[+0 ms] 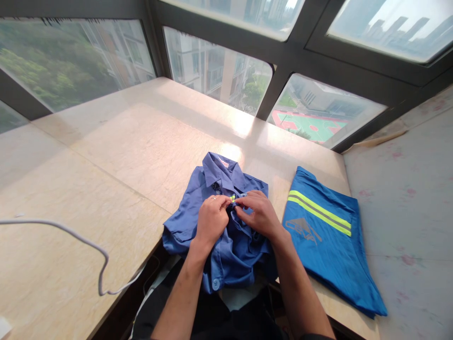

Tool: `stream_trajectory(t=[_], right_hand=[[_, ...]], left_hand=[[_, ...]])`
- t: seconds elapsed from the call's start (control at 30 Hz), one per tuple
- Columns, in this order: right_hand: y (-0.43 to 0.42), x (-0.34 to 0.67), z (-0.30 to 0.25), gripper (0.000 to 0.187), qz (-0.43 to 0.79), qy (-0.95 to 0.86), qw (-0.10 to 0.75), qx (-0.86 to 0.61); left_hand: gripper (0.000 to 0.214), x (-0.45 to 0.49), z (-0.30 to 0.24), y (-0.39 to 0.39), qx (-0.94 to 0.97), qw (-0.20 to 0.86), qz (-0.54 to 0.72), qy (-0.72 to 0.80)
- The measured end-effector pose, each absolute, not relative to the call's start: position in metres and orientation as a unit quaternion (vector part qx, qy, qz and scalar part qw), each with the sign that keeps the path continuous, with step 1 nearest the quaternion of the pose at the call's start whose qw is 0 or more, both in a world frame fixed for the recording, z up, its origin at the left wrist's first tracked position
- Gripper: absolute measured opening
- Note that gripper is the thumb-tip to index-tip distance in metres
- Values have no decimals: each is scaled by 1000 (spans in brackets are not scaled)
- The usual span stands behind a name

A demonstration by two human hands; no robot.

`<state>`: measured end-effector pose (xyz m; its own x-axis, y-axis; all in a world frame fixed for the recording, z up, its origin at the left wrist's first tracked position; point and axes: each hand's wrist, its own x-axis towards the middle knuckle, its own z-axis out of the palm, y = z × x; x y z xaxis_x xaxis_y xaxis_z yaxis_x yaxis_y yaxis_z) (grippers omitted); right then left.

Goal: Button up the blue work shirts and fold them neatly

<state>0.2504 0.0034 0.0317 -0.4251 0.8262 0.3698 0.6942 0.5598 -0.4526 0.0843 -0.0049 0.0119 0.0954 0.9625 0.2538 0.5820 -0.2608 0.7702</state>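
Note:
A blue collared work shirt (187,212) lies at the front edge of the stone sill, its collar pointing away from me and its lower part hanging over the edge. My left hand (213,218) is closed, thumb and fingertips pinching the shirt's front below the collar. Facing it from the right, my right hand (257,211) pinches the same spot. A small bit of yellow-green shows between the fingertips; whether a button is there I cannot make out. One button (215,284) is visible low on the shirt front.
Folded blue clothing (318,255) with a yellow reflective stripe lies to the right, near the papered wall (406,212). A white cable (81,243) curves over the sill (88,189) at left and drops past its edge. Dark-framed windows (219,66) stand behind.

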Motion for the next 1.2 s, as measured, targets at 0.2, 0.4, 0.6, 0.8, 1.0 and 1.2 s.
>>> stream_trajectory(t=[0.2,0.4,0.6,0.8,1.0,1.2], right_hand=[[11,261,37,14,100,-891,215,-387],[18,271,46,20,112,-920,155,-342],[23,279,41,23,144,-917,191,-318],[18,276,34,20,215,-872,266,-350],[11,274,26,17,268,-818,293,-417],[4,299,30,12,319,-693,420,-491]], left_hand=[[24,86,10,-4,719,241,352,549],[26,88,11,-3,726,260,339,539],[25,91,13,-5,723,274,356,525],[24,89,8,-1,640,346,444,523],[21,83,10,2,520,382,514,565],[19,69,-1,9,414,402,563,591]])
